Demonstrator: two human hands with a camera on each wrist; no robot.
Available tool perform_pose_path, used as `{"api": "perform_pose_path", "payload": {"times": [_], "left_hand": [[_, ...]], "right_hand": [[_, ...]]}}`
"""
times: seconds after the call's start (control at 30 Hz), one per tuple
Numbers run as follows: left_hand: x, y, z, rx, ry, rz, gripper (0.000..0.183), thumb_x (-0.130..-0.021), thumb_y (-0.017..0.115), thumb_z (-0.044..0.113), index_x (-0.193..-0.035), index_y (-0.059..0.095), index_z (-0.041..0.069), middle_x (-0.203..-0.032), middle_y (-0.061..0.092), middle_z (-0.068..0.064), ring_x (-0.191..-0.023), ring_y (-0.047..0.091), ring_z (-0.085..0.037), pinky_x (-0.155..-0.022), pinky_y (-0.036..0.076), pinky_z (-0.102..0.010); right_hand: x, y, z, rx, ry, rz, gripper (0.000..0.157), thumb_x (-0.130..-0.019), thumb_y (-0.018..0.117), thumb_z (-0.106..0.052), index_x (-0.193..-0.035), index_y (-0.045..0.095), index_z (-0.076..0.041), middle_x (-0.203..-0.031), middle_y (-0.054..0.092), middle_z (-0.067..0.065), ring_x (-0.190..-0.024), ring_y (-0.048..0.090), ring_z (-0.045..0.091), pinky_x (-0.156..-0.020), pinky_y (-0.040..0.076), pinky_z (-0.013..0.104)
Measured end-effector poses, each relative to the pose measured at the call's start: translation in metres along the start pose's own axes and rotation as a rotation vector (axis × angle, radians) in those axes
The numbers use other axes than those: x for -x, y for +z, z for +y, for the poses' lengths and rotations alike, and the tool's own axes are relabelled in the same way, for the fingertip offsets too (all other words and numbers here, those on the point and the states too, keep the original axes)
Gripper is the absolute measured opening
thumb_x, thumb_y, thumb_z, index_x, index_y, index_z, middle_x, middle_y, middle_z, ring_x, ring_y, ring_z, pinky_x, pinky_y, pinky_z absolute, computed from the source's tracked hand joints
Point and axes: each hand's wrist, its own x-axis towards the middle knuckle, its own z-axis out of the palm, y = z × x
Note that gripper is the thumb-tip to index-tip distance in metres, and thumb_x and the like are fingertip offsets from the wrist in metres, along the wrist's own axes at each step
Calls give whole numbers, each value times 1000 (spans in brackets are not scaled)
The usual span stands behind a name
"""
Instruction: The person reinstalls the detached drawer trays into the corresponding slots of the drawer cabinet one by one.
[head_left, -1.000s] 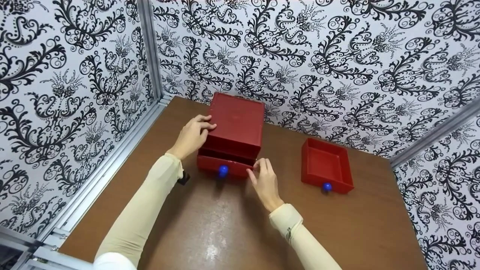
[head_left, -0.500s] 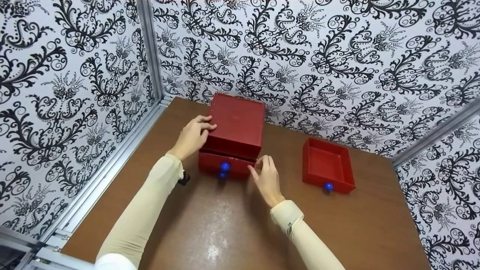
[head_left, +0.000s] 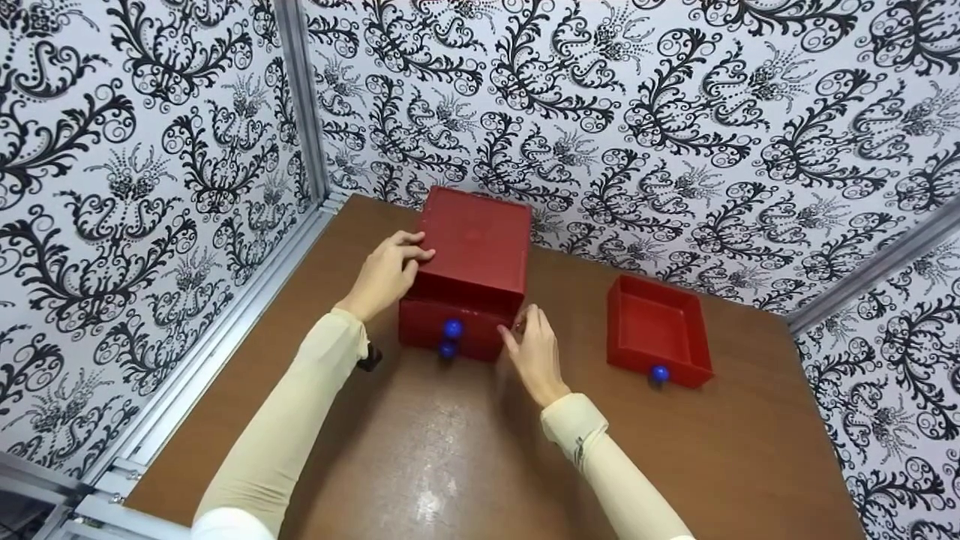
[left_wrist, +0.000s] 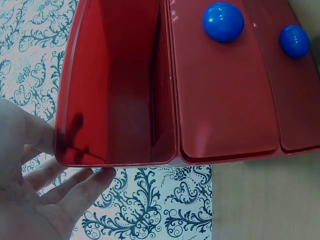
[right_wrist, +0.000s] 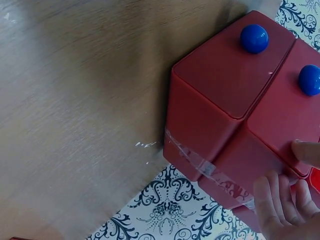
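A red drawer cabinet [head_left: 476,236] stands at the back of the table. Its top compartment [left_wrist: 120,75] is open-fronted and has no drawer inside. Below it, the middle drawer [right_wrist: 290,117] and bottom drawer [right_wrist: 225,70] sit flush, each with a blue knob. My left hand [head_left: 384,277] rests at the cabinet's upper left edge; the left wrist view shows its fingers fairly straight against the side. At the cabinet's right front, my right hand [head_left: 536,356] has its thumb [right_wrist: 306,152] on the middle drawer's front, its other fingers along the side wall.
A loose red drawer [head_left: 634,361] with a blue knob lies on the brown table [head_left: 420,450] to the right. Clear tape [right_wrist: 200,162] runs along the cabinet's side. Patterned walls [head_left: 600,112] and metal rails [head_left: 300,97] bound the table.
The middle drawer has slid back into the cabinet until its front lies flush. My right hand has moved slightly forward with it; the left hand keeps its place.
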Motion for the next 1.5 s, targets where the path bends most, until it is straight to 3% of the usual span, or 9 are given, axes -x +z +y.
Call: {"api": "perform_pose_path", "payload": {"times": [0.77,1.5], "left_hand": [[-1,2,-2,-14,5,19,31,-94,53,4,-117,74,8,-143,58,-8,-139,50,-30,-118,39,-46],[-1,2,-4,-4,-6,-1,31,-95,53,5,-120,72,8,-145,57,-8,-140,48,-30,-121,36,-46]], "right_hand": [[-5,5,0,-39,39,10,29,-79,78,-13,-87,52,-3,-82,58,11,-76,62,23,-68,54,36],[1,4,5,-84,44,-18,18,-87,69,-12,-91,54,-3,-85,57,9,-81,60,22,-72,53,35]]}}
